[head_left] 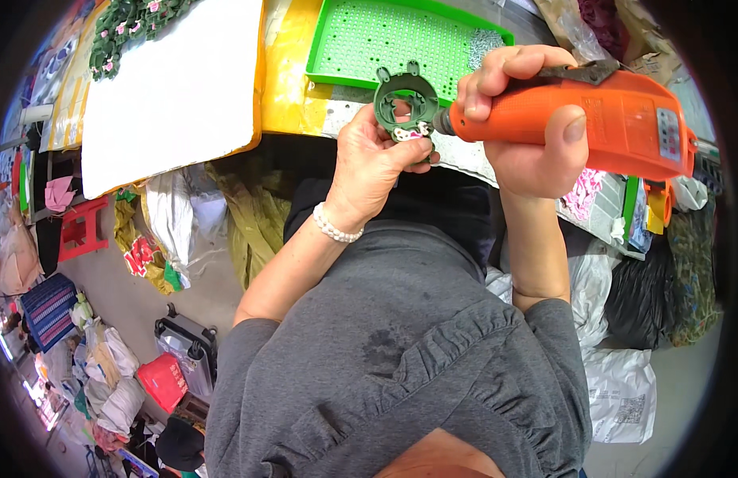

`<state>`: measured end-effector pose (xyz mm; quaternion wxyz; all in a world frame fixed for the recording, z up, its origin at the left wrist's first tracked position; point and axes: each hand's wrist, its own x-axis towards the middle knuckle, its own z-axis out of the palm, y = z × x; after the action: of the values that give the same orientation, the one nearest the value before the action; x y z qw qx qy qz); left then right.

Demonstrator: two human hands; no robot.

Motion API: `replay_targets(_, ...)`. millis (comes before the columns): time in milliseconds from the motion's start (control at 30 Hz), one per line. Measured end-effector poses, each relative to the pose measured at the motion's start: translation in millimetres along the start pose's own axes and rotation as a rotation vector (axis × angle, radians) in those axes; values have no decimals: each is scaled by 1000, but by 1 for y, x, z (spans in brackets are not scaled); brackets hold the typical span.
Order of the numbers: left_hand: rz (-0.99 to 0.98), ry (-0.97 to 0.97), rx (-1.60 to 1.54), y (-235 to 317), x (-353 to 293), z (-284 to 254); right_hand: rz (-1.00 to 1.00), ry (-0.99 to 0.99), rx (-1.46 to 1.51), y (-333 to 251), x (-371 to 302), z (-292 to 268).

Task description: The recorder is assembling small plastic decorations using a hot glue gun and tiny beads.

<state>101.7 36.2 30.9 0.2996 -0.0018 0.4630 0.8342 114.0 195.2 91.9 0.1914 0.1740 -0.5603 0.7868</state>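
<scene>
My left hand point(370, 163), a beaded bracelet at its wrist, pinches a dark green round plastic housing point(406, 82) with two small ears on top. A small white and pink piece point(411, 134) sits at the housing's lower part, by my thumb. In my right hand point(536, 159) is an orange electric screwdriver point(600, 119), held level with its nose pointing left. My fingers lie over its dark lever. The nose is right beside the housing's right edge; whether the bit touches a screw is hidden.
Behind the housing lies a green perforated tray point(314, 48) with a pile of small screws point(484, 46). A white board point(174, 99) on the left bears several green pieces with pink bits point(130, 30). Pink pieces point(584, 193) lie at right. Bags and a red stool point(84, 231) stand below.
</scene>
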Motion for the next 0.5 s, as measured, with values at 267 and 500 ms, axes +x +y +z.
replay_targets(267, 0, 31, -8, -1, -2, 3, 3, -101, -103, -9, -8, 8)
replay_targets(500, -124, -77, -88, 4, 2, 0, -86, -202, 51, -24, 10, -10)
